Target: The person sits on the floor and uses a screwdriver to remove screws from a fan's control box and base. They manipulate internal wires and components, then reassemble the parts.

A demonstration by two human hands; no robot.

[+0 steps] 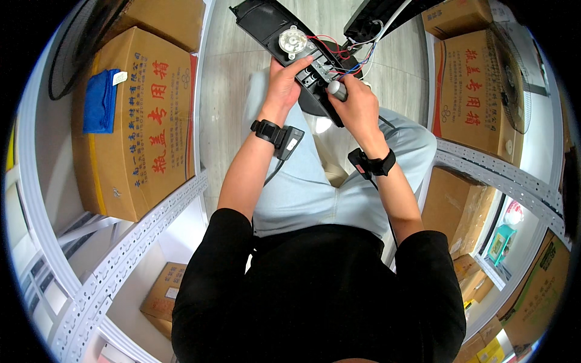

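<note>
I see the long black plastic housing at the top centre of the frame, slanting down to the right, a translucent round part set in it. The left hand grasps its lower edge, thumb over the inside. The right hand is wrapped around a rounded grey handle; I cannot tell what its far end touches. Thin red wires loop just beside the housing.
</note>
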